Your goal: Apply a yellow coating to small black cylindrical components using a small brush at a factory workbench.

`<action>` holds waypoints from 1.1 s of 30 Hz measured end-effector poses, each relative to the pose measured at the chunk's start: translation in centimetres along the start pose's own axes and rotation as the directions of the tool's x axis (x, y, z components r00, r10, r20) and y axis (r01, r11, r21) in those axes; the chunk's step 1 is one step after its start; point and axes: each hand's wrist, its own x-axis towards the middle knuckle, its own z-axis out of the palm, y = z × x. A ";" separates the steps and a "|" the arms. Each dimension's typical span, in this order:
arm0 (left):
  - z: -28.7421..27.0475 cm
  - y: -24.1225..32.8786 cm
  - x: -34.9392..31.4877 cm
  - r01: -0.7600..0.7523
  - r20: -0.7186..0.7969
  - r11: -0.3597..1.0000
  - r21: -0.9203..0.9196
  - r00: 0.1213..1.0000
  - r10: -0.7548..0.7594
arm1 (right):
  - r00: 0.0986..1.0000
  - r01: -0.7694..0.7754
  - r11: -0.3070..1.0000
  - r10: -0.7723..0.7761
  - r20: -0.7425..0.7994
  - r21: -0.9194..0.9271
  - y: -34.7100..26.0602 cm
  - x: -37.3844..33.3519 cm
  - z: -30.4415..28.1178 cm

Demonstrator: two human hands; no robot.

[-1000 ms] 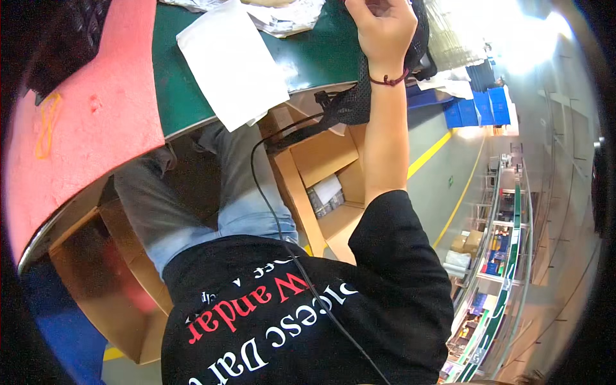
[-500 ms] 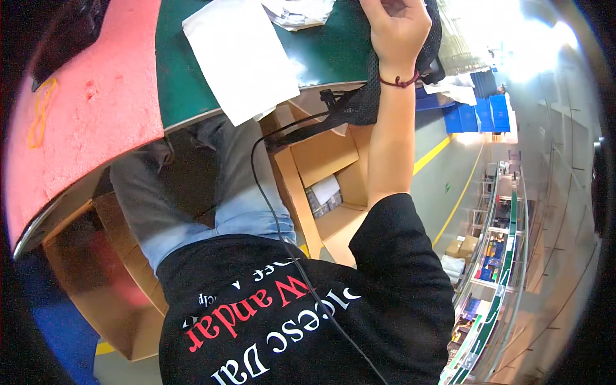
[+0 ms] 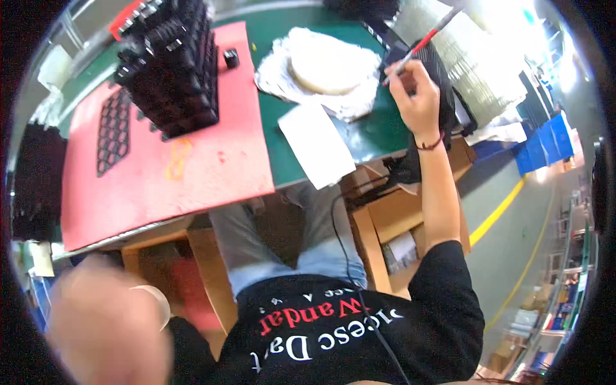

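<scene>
My right hand [image 3: 417, 99] is at the right part of the green table, closed round a slim red and grey pen-like tool [image 3: 423, 43] that points up and away to the right. Beside that hand lies a black mesh bag [image 3: 444, 83]. My left hand [image 3: 106, 321] is at the lower left, off the table edge and close to the camera. It is smeared by motion, so its fingers do not show clearly. A white sheet of paper [image 3: 317, 146] lies near the front edge, with a round white disc [image 3: 326, 67] on crumpled wrapping behind it.
On the pink mat [image 3: 244, 154] stand stacked black plastic parts [image 3: 170, 83], with a black lattice piece [image 3: 114, 131] beside them. Clear stacked trays [image 3: 475, 70] stand at the far right. A cardboard box [image 3: 369, 240] is below the table; a black cable [image 3: 337, 231] hangs over my lap.
The view has shifted left and shows more of the table. My left hand has come into view at the lower left. The red and grey tool now shows in my right hand.
</scene>
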 end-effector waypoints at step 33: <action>17.2 -19.7 -7.1 0.570 -0.159 0.002 0.822 0.233 -0.959 | 0.988 0.152 0.988 -0.151 -0.024 0.002 -0.3 -0.3 -2.3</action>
